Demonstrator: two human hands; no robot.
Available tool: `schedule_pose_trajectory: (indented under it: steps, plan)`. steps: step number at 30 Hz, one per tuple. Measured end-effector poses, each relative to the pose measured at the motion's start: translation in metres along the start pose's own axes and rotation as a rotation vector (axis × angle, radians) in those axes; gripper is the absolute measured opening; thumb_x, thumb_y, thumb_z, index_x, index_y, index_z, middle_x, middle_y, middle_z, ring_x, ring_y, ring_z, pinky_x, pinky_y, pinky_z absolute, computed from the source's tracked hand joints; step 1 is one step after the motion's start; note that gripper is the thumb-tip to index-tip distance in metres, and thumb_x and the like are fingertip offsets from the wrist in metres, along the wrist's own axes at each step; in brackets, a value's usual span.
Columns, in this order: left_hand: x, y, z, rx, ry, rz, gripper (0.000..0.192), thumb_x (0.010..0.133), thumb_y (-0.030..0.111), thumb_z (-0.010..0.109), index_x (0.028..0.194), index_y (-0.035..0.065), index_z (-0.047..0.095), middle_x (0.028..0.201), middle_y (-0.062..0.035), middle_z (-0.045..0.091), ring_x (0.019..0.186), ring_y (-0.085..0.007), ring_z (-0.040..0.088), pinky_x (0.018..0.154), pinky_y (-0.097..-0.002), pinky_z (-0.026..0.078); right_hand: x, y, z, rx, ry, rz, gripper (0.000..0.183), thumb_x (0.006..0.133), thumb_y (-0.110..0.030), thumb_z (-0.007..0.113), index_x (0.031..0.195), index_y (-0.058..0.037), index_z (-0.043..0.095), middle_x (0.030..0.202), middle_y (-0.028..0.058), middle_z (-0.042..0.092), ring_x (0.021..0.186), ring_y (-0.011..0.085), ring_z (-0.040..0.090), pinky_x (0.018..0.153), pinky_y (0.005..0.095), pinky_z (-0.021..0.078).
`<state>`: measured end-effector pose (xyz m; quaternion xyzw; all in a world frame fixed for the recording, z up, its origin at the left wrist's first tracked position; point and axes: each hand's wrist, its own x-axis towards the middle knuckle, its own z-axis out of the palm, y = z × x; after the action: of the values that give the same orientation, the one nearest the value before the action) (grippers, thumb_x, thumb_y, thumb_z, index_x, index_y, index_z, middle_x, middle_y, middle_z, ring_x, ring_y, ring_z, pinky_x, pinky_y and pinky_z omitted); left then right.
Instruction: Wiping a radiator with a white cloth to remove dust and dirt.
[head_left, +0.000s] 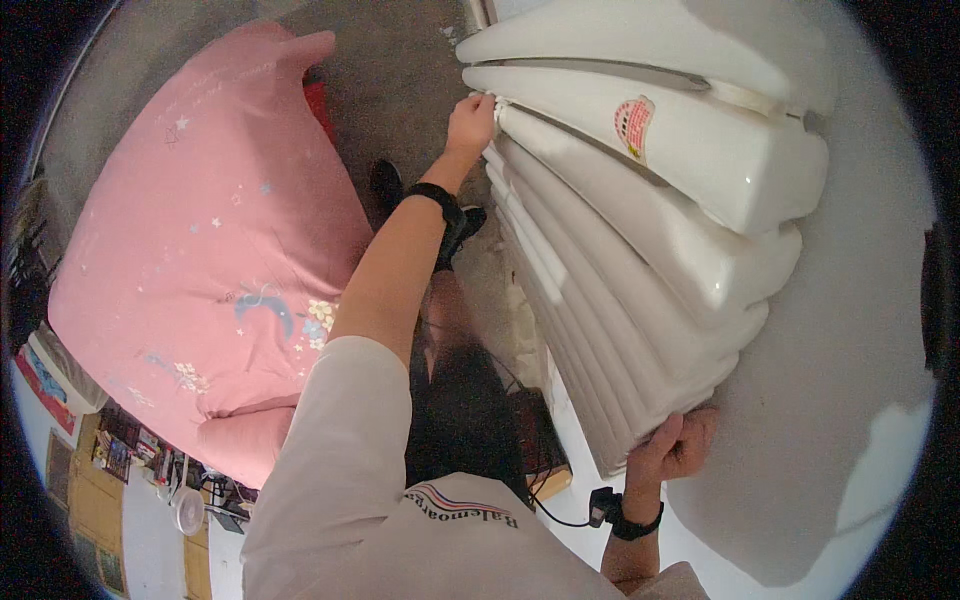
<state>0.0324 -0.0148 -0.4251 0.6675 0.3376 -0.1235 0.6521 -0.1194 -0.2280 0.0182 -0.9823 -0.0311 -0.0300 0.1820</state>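
Note:
A white column radiator (600, 247) stands against the wall on my right, its rounded ribs fanned out by the lens. My left hand (472, 124) is curled at the ribs' front ends, near the far side. A small white piece (498, 111) shows at its fingertips, too small to name. Down at the radiator's near end, my right hand (675, 446) bends its fingers close against the last ribs. Whether it holds anything is hidden. One rib bears a round sticker (632, 127) with red writing. Black bands with a small device sit on both wrists.
On the left, a pink cover (217, 225) with stars and flowers drapes over a bulky thing. My black shoes (386, 187) stand on the grey floor (397, 90) between it and the radiator. A black cable (551, 514) runs near my right wrist. Shelves of small items (142, 450) lie behind.

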Motion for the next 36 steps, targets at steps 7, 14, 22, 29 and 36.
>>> schedule_pose_trajectory:
  steps: [7, 14, 22, 29, 36]
  plan:
    - [0.019, -0.023, 0.013, 0.004, -0.006, -0.116, 0.046, 0.092, 0.040, 0.052, 0.108, 0.0010, 0.070, 0.106, -0.0274, 0.069, 0.103, -0.0451, 0.065, 0.090, -0.0462, 0.050, -0.005, -0.001, -0.001, -0.053, 0.013, 0.040, 0.040, 0.099, -0.023, 0.059, 0.065, -0.0035, 0.048, 0.069, 0.0079, 0.049, 0.070, 0.0256, 0.043, 0.068, 0.0412, 0.0358]
    - [0.032, -0.037, 0.009, 0.070, 0.034, -0.180, 0.052, 0.090, 0.042, 0.054, 0.117, 0.0001, 0.069, 0.113, -0.0249, 0.071, 0.106, -0.0416, 0.067, 0.092, -0.0454, 0.050, 0.002, -0.002, -0.001, -0.064, 0.010, -0.026, 0.041, 0.100, -0.023, 0.058, 0.067, -0.0048, 0.045, 0.066, 0.0049, 0.042, 0.068, 0.0223, 0.041, 0.064, 0.0357, 0.0333]
    - [-0.013, -0.009, -0.004, -0.114, 0.002, -0.173, 0.042, 0.092, 0.035, 0.052, 0.092, -0.0033, 0.069, 0.082, -0.0153, 0.068, 0.078, -0.0274, 0.064, 0.076, -0.0418, 0.049, 0.001, 0.007, 0.006, 0.000, 0.024, -0.050, 0.037, 0.095, -0.013, 0.065, 0.065, -0.0051, 0.045, 0.066, 0.0046, 0.044, 0.067, 0.0207, 0.042, 0.061, 0.0341, 0.0319]
    - [-0.039, 0.022, -0.020, -0.161, 0.016, -0.002, 0.043, 0.093, 0.035, 0.053, 0.082, -0.0054, 0.062, 0.069, -0.0139, 0.062, 0.065, -0.0256, 0.058, 0.065, -0.0414, 0.045, 0.006, 0.008, 0.015, 0.078, -0.004, -0.142, 0.034, 0.093, -0.011, 0.067, 0.065, -0.0044, 0.048, 0.068, 0.0045, 0.044, 0.067, 0.0192, 0.041, 0.060, 0.0337, 0.0316]
    - [-0.087, 0.055, -0.019, -0.086, -0.061, 0.071, 0.041, 0.094, 0.032, 0.055, 0.083, -0.0068, 0.057, 0.073, -0.0172, 0.058, 0.070, -0.0243, 0.053, 0.069, -0.0396, 0.044, 0.008, 0.010, 0.015, 0.067, -0.008, -0.142, 0.033, 0.092, -0.009, 0.067, 0.066, -0.0036, 0.047, 0.070, 0.0039, 0.044, 0.066, 0.0190, 0.040, 0.059, 0.0333, 0.0310]
